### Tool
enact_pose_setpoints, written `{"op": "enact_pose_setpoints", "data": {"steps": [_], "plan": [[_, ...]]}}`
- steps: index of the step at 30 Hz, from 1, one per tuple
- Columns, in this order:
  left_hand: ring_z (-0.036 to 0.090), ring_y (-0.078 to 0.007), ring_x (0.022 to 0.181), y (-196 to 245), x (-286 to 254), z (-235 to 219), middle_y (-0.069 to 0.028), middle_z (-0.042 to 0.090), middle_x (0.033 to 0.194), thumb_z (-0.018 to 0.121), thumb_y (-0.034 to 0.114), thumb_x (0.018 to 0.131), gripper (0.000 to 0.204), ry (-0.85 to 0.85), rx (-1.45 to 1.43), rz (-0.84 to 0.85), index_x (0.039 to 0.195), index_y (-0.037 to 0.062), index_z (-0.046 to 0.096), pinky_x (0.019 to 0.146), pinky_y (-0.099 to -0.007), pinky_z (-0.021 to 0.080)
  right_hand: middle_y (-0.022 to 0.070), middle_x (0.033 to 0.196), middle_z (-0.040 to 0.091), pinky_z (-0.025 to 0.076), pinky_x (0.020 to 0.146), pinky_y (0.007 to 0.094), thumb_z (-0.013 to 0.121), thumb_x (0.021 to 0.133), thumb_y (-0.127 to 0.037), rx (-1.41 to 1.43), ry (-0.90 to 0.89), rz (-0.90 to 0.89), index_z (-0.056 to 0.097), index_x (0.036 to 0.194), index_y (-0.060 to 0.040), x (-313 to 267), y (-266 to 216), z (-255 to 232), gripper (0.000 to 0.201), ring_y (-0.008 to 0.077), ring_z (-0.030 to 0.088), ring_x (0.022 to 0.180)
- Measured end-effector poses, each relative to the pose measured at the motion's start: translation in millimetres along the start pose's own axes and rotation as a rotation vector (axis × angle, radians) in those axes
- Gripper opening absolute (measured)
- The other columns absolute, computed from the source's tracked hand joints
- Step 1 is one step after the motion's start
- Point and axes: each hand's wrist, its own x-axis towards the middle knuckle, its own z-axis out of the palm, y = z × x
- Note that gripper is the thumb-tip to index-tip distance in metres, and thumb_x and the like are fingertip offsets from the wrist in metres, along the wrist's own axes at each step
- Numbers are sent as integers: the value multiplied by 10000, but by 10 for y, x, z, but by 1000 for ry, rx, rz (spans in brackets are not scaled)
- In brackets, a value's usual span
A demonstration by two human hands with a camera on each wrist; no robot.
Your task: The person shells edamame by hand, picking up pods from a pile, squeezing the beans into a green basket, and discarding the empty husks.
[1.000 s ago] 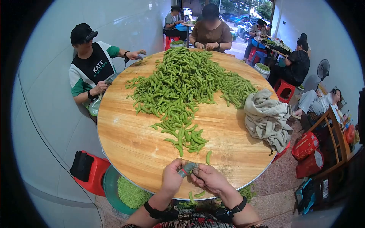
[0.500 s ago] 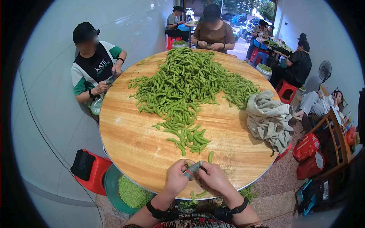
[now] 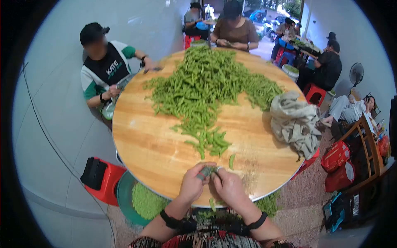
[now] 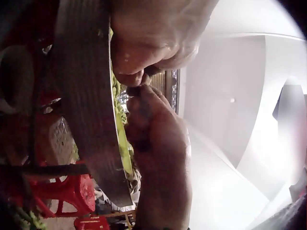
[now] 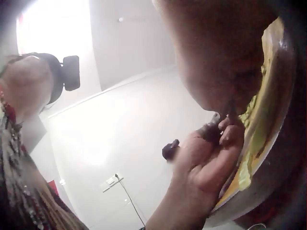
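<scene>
Both hands meet close over the front edge of the round wooden table. My left hand has a grey-green cover on its thumb and pinches a green edamame pod, mostly hidden by fingers. At the pod's other side, my right hand pinches with curled thumb and forefinger. In the right wrist view the left hand shows its covered thumb against its bent fingers. A single pod lies just beyond the hands, and another pod is at the table's near edge.
A big heap of edamame pods trails toward me. A crumpled grey cloth lies at the right. Below the left edge stand a green basin of shelled beans and a red stool. Other people sit around, one person at the left.
The head view has shifted slightly. My hands stay together, their fingers shifting around the pod. The person at the left has reached an arm back out over the table.
</scene>
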Motion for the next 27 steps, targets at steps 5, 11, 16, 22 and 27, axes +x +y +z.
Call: {"op": "enact_pose_setpoints", "data": {"steps": [5, 11, 16, 22, 27], "plan": [[537, -96, 686, 5, -93, -83, -47, 583, 851, 394, -16, 889, 275, -133, -13, -88, 1116, -28, 550, 568, -200, 404, 213, 631, 546, 439, 525, 426, 552, 819, -154, 64, -100, 36, 538, 754, -15, -62, 119, -130, 154, 379, 555, 579], [532, -82, 680, 125, -194, -151, -31, 586, 848, 450, 8, 892, 244, -86, 309, -24, 1103, -8, 570, 580, -192, 424, 203, 610, 548, 453, 543, 405, 625, 785, -231, -33, -110, 126, 571, 766, -1, 57, 258, -484, 237, 350, 574, 576], [449, -74, 693, 45, -113, -9, -5, 537, 849, 588, 5, 818, 285, -121, 570, 306, 1102, 19, 580, 653, -193, 385, 224, 667, 581, 470, 581, 449, 657, 746, -223, -460, -44, 84, 530, 769, 0, 257, 406, -237, 258, 380, 588, 649], [411, -97, 684, 55, -146, 133, 6, 476, 755, 703, 35, 722, 401, -168, 683, 335, 1105, 53, 587, 688, -214, 382, 29, 605, 541, 404, 506, 266, 603, 845, -207, 626, -261, 347, 547, 833, -10, 67, 436, -227, 205, 119, 510, 546], [407, -55, 618, -43, 8, 55, 19, 517, 768, 628, 13, 777, 299, -143, 389, 230, 1074, 25, 596, 573, -184, 344, -32, 617, 452, 321, 494, 196, 509, 916, -207, 838, -156, 476, 544, 869, -30, -9, 291, -315, 186, 45, 394, 559]]}}
